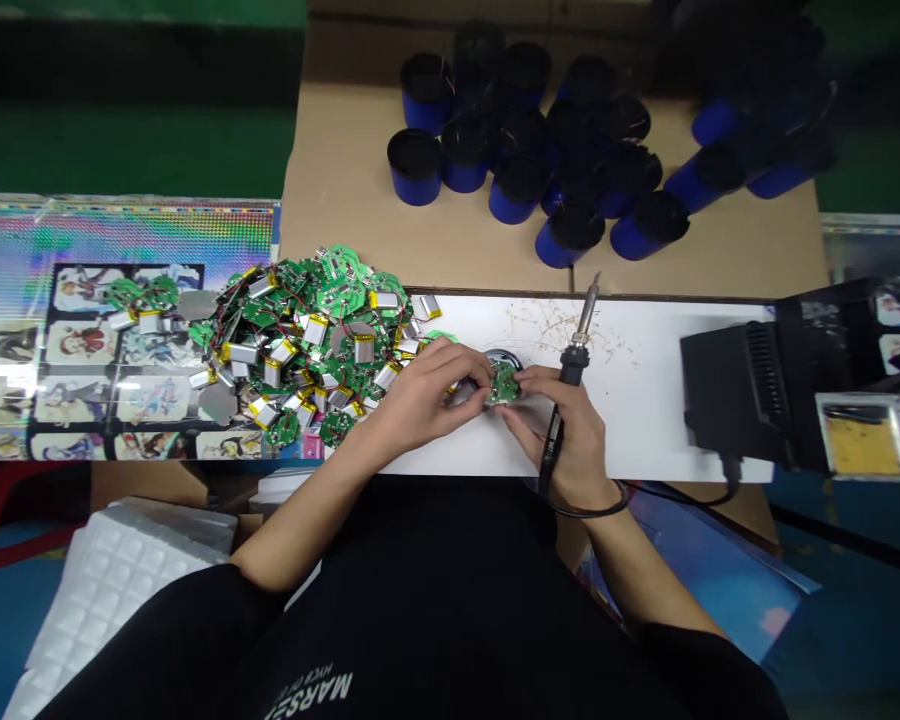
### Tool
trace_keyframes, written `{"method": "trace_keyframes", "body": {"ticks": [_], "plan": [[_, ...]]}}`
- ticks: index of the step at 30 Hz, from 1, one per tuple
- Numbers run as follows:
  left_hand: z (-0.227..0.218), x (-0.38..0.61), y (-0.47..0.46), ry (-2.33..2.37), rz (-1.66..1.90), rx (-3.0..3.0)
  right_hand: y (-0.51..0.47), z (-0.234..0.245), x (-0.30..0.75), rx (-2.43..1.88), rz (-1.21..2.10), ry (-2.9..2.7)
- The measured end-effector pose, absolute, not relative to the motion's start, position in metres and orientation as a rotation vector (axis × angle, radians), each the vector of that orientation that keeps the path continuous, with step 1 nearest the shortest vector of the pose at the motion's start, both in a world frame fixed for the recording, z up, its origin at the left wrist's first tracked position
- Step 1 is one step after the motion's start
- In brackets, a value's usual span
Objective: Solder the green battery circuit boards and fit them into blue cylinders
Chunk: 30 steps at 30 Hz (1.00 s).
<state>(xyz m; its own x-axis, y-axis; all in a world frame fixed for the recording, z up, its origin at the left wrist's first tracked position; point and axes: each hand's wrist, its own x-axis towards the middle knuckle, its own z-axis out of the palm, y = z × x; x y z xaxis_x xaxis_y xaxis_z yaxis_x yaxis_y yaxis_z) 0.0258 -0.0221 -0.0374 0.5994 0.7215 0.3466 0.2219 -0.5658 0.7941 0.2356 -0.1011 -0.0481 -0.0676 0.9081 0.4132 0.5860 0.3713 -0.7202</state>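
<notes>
The white tabletop [645, 420] is bright; far cups [514, 200] dim, perhaps blurred.

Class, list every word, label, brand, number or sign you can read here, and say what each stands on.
"MARS", then probably "E", cut short: black shirt, upside down in this view.
Smaller line beside it on the shirt: too blurred to quote surely.
Soldering iron handle: pale lettering, too small to read.
Held circuit board: any markings too small to read.
Nothing else is readable.
</notes>
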Motion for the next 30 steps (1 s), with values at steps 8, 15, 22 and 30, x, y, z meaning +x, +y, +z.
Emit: {"method": "trace_keyframes", "body": {"ticks": [8, 15, 22, 30], "plan": [[-0.044, 0.025, -0.022, 0.700, 0.941, 2.168, -0.091, -0.046, 0.245, -1.280, 0.500, -1.794], [-0.042, 0.025, -0.023, 0.722, 0.873, 2.374, -0.082, -0.043, 0.250, -1.202, 0.492, -1.851], [-0.024, 0.028, -0.018, 0.744, 0.699, 2.475, -0.098, -0.032, 0.251, -1.318, 0.575, -1.654], [-0.018, 0.029, -0.010, 0.693, 0.623, 2.519, -0.139, -0.015, 0.266, -1.214, 0.600, -1.222]]}}
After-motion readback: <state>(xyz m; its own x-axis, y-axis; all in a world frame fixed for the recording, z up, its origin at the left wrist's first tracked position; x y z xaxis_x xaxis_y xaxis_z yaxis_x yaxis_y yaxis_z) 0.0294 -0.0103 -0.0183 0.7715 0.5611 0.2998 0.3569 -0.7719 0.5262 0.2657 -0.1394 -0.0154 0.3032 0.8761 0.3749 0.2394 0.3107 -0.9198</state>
